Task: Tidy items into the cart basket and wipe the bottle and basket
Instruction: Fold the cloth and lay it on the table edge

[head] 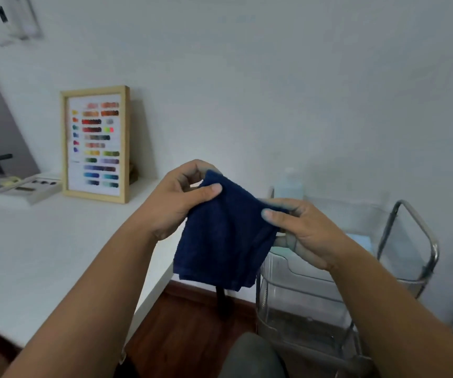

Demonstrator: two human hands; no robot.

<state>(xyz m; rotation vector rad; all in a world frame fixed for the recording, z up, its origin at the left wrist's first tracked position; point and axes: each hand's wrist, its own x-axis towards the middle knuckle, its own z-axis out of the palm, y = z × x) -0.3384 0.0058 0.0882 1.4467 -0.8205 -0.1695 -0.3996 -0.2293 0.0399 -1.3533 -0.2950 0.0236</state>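
A dark blue cloth (225, 236) hangs in the air between my hands, over the gap between the table and the cart. My left hand (181, 203) pinches its upper left corner with thumb and fingers. My right hand (299, 230) pinches its right edge. Behind the cloth stands a clear plastic cart (309, 290) with a metal handle (410, 236). In the cart's top basket (356, 214) a pale bottle (290, 184) stands upright, blurred and partly hidden by my right hand.
A white table (42, 255) spreads on the left, bearing a wooden frame (97, 144) with colour swatches against the wall and a flat white tray (28, 188). Dark wooden floor (192, 323) shows below. A grey rounded shape (258, 356) sits at the bottom.
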